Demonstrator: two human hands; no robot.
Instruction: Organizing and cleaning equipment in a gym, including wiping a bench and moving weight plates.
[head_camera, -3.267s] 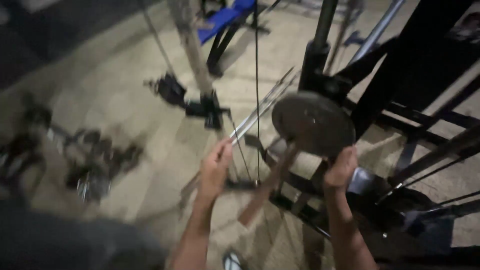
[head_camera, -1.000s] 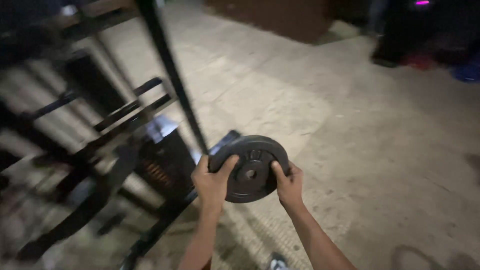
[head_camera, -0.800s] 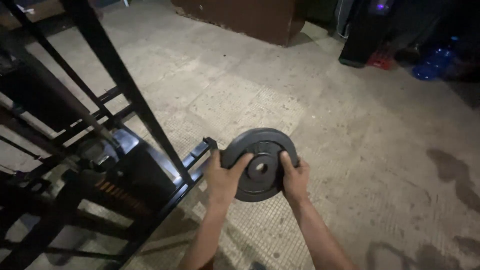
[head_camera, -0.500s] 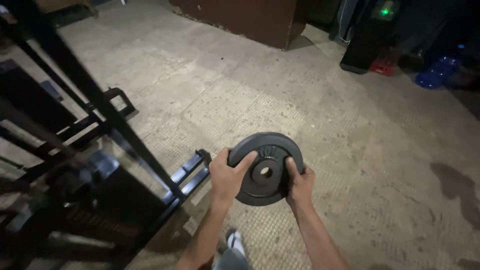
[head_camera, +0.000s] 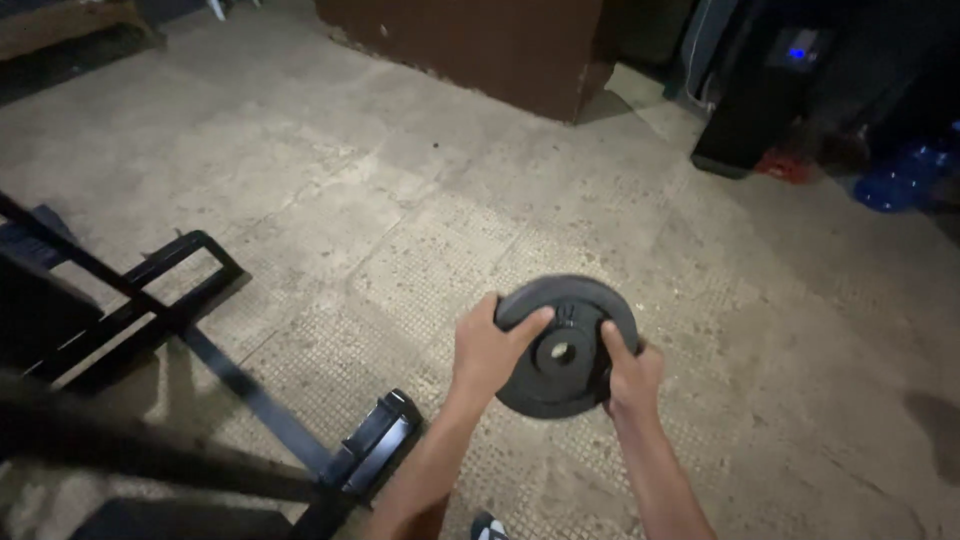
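Hands (head_camera: 487, 352) (head_camera: 630, 377) outstretched, thumbs over weight plate (head_camera: 566, 345), grip seemingly firm

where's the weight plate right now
In the head view, the weight plate is right of centre, gripped between the left hand and right hand above the concrete floor.

We see both forearms bare to the frame edge, no sleeves, no watch or rings. Left hand (head_camera: 490, 352) & right hand (head_camera: 632, 377) ungloved. At bottom edge, tip of a shoe (head_camera: 488, 527), dark w/ pale trim; rest out of frame.
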